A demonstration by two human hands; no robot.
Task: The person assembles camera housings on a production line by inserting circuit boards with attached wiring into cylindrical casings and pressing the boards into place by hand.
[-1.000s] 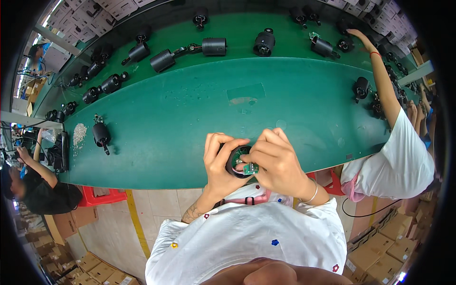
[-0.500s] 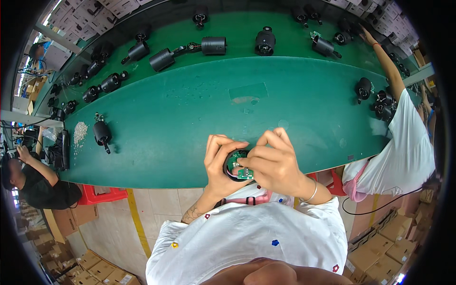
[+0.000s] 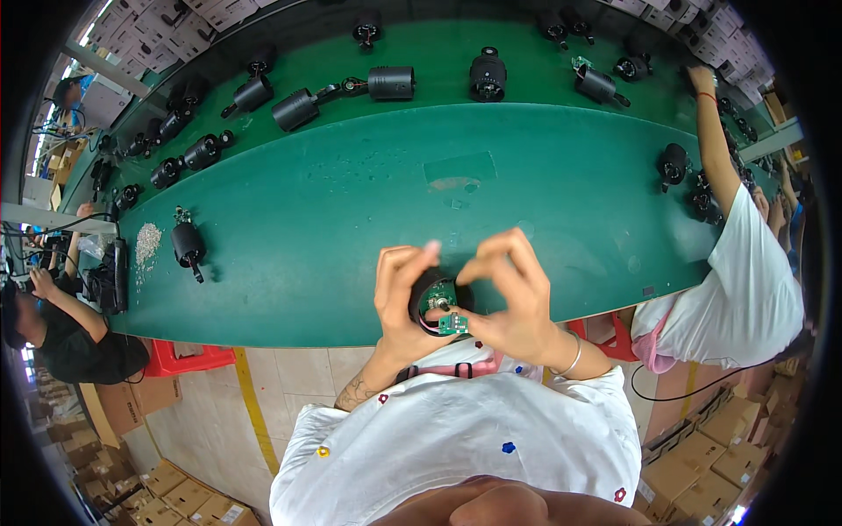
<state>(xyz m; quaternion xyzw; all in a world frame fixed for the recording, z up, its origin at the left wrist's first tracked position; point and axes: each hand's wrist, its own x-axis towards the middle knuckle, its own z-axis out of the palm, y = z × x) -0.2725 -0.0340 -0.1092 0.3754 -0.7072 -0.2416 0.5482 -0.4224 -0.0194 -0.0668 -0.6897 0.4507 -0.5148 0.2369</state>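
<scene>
My left hand is wrapped round a black cylindrical camera housing, its open end facing up. Inside sits a green circuit board, and a smaller green board piece shows at the near rim. My right hand is at the housing's right side with thumb and fingers apart. Its thumb tip lies by the smaller board, and its raised forefinger is blurred at the far rim. Whether the thumb presses on the board I cannot tell.
One black camera lies at left beside a pile of small pale parts. Several more, such as a black camera, line the green strip beyond the table. Co-workers sit left and right; the right one's hand reaches far.
My right fingers have lifted off the board and spread from the thumb, uncovering more of the housing's inside. My left hand keeps its hold. The right co-worker's arm has shifted.
</scene>
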